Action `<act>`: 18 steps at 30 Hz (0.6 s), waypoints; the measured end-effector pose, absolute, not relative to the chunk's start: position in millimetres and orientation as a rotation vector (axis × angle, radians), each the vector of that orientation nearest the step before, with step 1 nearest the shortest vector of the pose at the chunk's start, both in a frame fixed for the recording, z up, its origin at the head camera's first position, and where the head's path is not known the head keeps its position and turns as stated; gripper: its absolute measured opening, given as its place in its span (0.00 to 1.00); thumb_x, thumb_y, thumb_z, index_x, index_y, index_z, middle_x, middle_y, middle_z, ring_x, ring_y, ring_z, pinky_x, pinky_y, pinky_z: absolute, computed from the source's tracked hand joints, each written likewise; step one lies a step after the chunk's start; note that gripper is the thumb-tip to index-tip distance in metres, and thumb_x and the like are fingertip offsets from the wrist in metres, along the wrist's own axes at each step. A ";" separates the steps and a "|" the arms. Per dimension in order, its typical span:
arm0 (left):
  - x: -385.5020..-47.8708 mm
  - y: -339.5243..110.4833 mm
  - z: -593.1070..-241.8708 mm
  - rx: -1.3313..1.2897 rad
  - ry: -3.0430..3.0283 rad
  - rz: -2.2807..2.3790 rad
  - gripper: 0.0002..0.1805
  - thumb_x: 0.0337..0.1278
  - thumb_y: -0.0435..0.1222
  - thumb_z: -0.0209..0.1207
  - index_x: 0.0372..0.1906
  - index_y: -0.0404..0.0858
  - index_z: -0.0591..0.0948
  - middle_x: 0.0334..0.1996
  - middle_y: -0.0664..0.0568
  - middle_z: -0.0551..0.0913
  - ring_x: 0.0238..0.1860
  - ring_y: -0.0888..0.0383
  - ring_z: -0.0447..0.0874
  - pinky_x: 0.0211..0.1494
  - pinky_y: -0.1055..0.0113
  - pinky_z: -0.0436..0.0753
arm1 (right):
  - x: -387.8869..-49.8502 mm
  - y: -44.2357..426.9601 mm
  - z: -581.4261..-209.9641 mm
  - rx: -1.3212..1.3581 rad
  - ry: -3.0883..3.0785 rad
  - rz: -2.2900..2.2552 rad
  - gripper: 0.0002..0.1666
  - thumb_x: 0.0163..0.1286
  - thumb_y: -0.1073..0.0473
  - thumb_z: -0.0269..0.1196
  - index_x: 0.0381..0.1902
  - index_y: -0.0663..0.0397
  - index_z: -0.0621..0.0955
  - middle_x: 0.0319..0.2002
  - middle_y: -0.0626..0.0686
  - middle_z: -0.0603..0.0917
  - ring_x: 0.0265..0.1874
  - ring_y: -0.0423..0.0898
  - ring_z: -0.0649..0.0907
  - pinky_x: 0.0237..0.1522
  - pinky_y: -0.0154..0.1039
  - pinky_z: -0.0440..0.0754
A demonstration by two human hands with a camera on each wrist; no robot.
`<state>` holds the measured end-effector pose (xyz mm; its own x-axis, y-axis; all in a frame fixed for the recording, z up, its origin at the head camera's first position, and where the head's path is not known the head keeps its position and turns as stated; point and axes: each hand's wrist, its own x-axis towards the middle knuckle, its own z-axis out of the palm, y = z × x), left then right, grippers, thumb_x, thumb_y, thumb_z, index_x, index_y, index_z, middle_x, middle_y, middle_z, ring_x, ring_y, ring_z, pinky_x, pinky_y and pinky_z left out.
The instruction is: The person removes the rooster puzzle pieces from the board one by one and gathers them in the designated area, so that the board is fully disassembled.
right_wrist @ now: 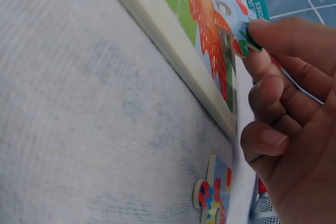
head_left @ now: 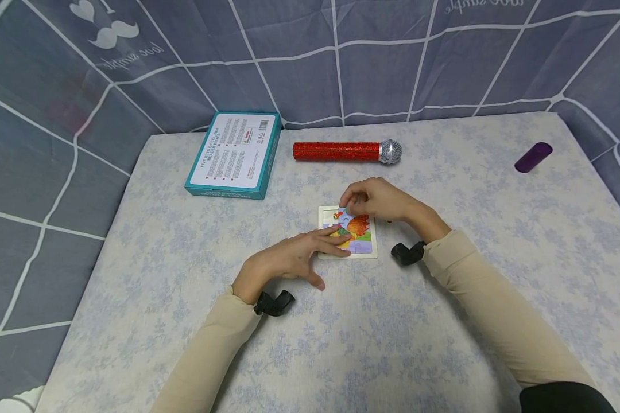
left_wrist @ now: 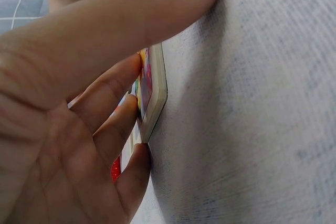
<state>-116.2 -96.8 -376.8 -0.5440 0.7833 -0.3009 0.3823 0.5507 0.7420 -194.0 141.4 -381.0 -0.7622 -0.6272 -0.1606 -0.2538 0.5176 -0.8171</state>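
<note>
A small jigsaw puzzle (head_left: 362,246) lies in a pale frame on the table, its picture showing an orange and yellow figure. My left hand (head_left: 294,255) rests on the puzzle's left side with its fingers stretched out; in the left wrist view, the thumb (left_wrist: 152,9) stands apart from the frame. My right hand (head_left: 377,198) is over the top edge of the puzzle. Between thumb and forefinger it pinches a light blue puzzle piece (right_wrist: 242,24), tilted above the frame. Another puzzle piece (right_wrist: 216,190) lies on the cloth beside the frame, mostly hidden under my right hand in the head view.
Behind the puzzle lies a red glitter microphone (head_left: 336,151) with a silver head. A teal and white box (head_left: 235,152) is at the back left. Far right lies a purple cylinder (head_left: 533,157). A grey checked curtain (head_left: 299,74) borders the table's back and sides.
</note>
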 end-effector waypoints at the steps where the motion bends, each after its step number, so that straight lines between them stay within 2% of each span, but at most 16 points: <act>1: -116.1 -97.0 -377.0 0.932 2.158 0.825 0.40 0.41 0.31 0.77 0.65 0.42 0.77 0.75 0.59 0.60 0.77 0.60 0.43 0.75 0.55 0.57 | -194.1 141.7 -381.6 -0.707 2.327 -1.154 0.09 0.68 0.63 0.62 0.43 0.52 0.85 0.32 0.51 0.82 0.24 0.45 0.72 0.25 0.37 0.68; 7: -115.9 -97.1 -377.6 0.927 2.162 0.830 0.40 0.40 0.31 0.77 0.65 0.42 0.77 0.75 0.58 0.60 0.78 0.59 0.42 0.75 0.55 0.57 | -193.9 144.2 -381.8 -0.628 2.335 -1.235 0.10 0.68 0.62 0.62 0.44 0.52 0.86 0.31 0.53 0.85 0.27 0.45 0.74 0.27 0.37 0.69; 13: -115.9 -96.7 -377.8 0.915 2.157 0.832 0.40 0.40 0.31 0.77 0.65 0.42 0.77 0.74 0.58 0.60 0.77 0.60 0.42 0.75 0.55 0.55 | -191.7 161.8 -381.7 -0.540 2.337 -1.276 0.10 0.67 0.61 0.63 0.44 0.54 0.87 0.38 0.51 0.87 0.31 0.46 0.76 0.31 0.38 0.73; 18: -115.7 -97.2 -377.1 0.912 2.156 0.832 0.40 0.40 0.31 0.77 0.66 0.43 0.77 0.75 0.58 0.60 0.78 0.59 0.42 0.75 0.54 0.55 | -188.3 187.1 -384.4 -0.450 2.369 -1.282 0.10 0.67 0.60 0.64 0.44 0.55 0.87 0.40 0.51 0.87 0.35 0.45 0.78 0.37 0.37 0.75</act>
